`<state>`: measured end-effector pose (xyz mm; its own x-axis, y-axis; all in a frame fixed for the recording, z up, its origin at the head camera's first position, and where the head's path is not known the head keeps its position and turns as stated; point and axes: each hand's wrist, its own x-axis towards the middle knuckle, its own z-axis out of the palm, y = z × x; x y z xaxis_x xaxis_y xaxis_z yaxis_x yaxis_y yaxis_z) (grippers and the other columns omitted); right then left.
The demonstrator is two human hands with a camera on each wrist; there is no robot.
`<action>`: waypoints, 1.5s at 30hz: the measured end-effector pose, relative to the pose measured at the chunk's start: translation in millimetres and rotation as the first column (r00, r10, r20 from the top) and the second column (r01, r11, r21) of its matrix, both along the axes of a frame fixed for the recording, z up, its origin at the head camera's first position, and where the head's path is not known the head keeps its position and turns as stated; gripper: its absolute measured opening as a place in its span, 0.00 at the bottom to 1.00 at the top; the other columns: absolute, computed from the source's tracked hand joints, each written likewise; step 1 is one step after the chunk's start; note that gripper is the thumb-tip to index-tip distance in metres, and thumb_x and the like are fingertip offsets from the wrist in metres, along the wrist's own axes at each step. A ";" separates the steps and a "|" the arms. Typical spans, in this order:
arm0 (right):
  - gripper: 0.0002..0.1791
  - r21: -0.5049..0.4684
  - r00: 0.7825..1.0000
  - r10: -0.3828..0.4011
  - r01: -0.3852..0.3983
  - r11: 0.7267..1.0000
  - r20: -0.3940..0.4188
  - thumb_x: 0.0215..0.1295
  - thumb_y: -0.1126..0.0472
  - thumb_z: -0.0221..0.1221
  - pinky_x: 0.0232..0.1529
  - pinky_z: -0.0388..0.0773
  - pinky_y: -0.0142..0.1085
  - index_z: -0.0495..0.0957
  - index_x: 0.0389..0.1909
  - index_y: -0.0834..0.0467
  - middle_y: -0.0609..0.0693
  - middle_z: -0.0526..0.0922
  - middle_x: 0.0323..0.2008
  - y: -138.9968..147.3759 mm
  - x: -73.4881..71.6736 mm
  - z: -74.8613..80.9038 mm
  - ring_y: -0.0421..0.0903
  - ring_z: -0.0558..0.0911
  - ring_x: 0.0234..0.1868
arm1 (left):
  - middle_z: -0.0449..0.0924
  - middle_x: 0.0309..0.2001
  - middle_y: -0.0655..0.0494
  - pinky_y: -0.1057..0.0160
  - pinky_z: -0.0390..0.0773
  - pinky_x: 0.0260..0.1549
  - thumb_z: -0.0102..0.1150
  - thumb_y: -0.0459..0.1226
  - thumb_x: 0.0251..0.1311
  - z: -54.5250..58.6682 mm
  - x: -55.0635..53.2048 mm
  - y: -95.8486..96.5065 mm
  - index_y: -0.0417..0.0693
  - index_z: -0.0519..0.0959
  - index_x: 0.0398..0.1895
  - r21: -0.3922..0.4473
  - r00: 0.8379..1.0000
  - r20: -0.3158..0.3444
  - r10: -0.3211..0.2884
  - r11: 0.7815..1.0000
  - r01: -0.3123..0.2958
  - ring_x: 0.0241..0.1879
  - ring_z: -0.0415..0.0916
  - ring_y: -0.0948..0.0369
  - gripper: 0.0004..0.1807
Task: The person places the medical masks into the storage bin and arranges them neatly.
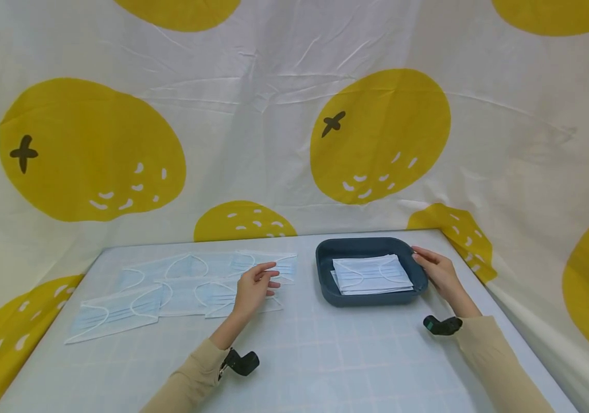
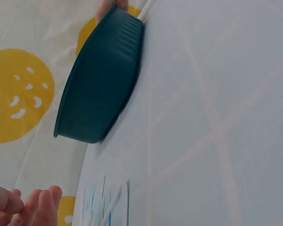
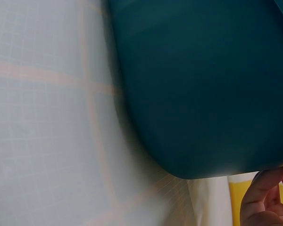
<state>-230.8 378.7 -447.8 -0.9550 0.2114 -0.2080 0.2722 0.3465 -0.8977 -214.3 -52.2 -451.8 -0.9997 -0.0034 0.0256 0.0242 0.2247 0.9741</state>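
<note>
Nearest: tan sleeves [image 1: 188, 376] with black wrist cameras [image 1: 242, 363], at 7 and 4 o'clock in head view. Left hand [image 1: 254, 289] was at 7 o'clock, grip loosely spread, over overlapping pale-blue masks [image 1: 113, 314] lying flat on the bench [image 1: 325, 355], running toward its 9 o'clock. Right hand [image 1: 443, 278] at 4 o'clock, grip pinching the rim of the dark tray [image 1: 369, 299] at the tray's 2 o'clock. Tray sat at left hand's 3 o'clock, mask stack [image 1: 371, 275] inside. Yellow-patterned cloth [image 1: 268, 137] hung behind, 12 o'clock.
</note>
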 end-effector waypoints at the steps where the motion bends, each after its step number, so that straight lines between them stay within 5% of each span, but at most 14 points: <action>1: 0.34 -0.002 1.000 0.000 0.000 1.000 0.001 0.72 0.45 0.49 0.71 0.58 0.48 0.58 0.72 0.59 0.60 0.58 0.72 0.0 0.1 0.1 0.56 0.59 0.72 | 0.84 0.45 0.39 0.67 0.83 0.27 0.49 0.34 0.69 -0.4 0.6 -3.6 0.41 0.78 0.55 -0.005 1.000 0.002 0.010 1.000 -0.010 0.32 0.85 0.55 0.15; 28: 0.35 0.003 1.000 0.022 -0.022 1.000 0.006 0.71 0.43 0.48 0.71 0.58 0.48 0.57 0.72 0.59 0.60 0.58 0.73 -3.1 3.3 -0.4 0.56 0.59 0.72 | 0.81 0.52 0.42 0.72 0.82 0.31 0.47 0.37 0.71 -0.6 21.0 -118.6 0.43 0.74 0.60 -0.184 0.986 0.078 0.146 0.974 -0.129 0.39 0.84 0.58 0.18; 45: 0.37 0.051 0.999 0.040 -0.040 0.998 0.009 0.71 0.41 0.47 0.70 0.58 0.51 0.56 0.72 0.59 0.62 0.57 0.72 0.0 1.6 3.6 0.58 0.59 0.71 | 0.77 0.56 0.35 0.71 0.83 0.31 0.51 0.32 0.67 18.1 24.1 -183.5 0.37 0.72 0.60 -0.210 0.972 0.027 0.233 0.952 -0.223 0.32 0.79 0.78 0.19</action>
<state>-229.2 378.6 -444.2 -0.9613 0.1834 -0.2058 0.2644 0.4025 -0.8764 -190.2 -235.7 -433.7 -0.9729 -0.2314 -0.0015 -0.0994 0.4121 0.9057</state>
